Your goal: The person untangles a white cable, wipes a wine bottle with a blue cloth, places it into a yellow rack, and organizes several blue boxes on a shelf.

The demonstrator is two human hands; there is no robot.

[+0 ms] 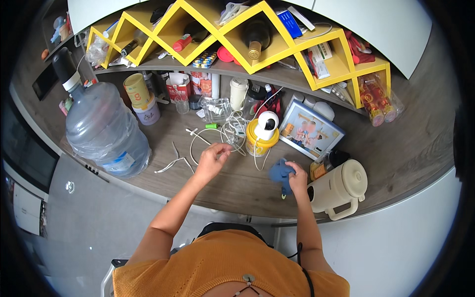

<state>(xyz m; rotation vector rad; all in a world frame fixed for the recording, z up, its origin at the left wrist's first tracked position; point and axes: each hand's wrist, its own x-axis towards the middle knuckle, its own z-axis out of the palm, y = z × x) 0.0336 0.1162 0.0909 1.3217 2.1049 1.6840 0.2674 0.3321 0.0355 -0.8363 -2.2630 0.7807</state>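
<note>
My left hand [213,159] is over the middle of the wooden counter, fingers curled and pressed together. Right beside its fingertips lies a tangle of white cable [228,129]; whether anything is between the fingers I cannot make out. A crumpled blue cloth [281,171] is gripped in my right hand [298,179], low over the counter. Between and beyond my hands, a white camera [266,126] with a round black lens sits on a yellow tub [261,143]. A framed photo [310,132] leans just past my right hand.
A cream jug [341,185] stands right of my right hand. At the left is a large clear water bottle [106,128] with a pump. A loose white cord [175,161] lies near the front edge. Tubs and a cream cup [238,94] line the back, under a yellow zigzag shelf [217,37].
</note>
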